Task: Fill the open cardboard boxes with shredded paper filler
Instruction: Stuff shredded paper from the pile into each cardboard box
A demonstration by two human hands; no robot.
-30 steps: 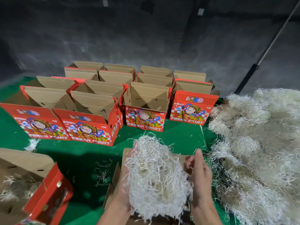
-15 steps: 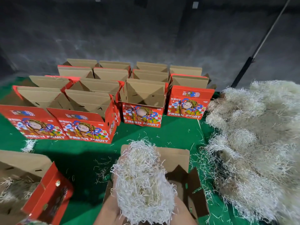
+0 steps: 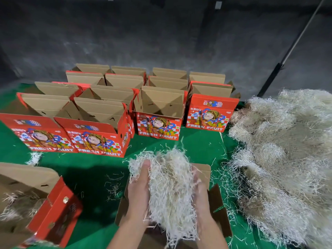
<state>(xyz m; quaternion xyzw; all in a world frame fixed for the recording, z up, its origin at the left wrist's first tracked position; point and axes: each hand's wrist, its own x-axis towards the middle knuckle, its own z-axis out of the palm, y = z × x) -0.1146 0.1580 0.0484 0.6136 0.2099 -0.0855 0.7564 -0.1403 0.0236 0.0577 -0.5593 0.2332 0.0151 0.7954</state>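
Both hands clasped on one wad of shredded paper filler (image 3: 170, 178), directly above the open box (image 3: 218, 202) at bottom centre: left hand (image 3: 139, 193) flat along the wad's left flank, fingers nearly straight and pressing inward; right hand (image 3: 201, 198) on the other flank, blurred, so curl of its fingers impossible to judge beyond plain contact with the paper. Likely trouble from here: strands shedding over the rim onto the green surface (image 3: 197, 146), since loose ends already dangle below the palms and scraps already lie beside the box; caused by a loose squeeze or by a wad apparently wider than the opening. Also possible: snagging on the upright flap at right, folding it inward under the load and blocking the mouth. Also a springy bounce back out, probable with such light, crinkled stuff unless pressed down. As for containers: box under the hands mostly hidden, contents not visible. Tilted box at lower left (image 3: 36, 203) with some filler inside. Rows of red fruit boxes (image 3: 100, 139) further back, flaps up, brown interiors seemingly bare as far as visible, bottoms of the rear ones out of sight. Large heap of filler (image 3: 283, 159) spread at right, just beside the working box, supply plainly ample
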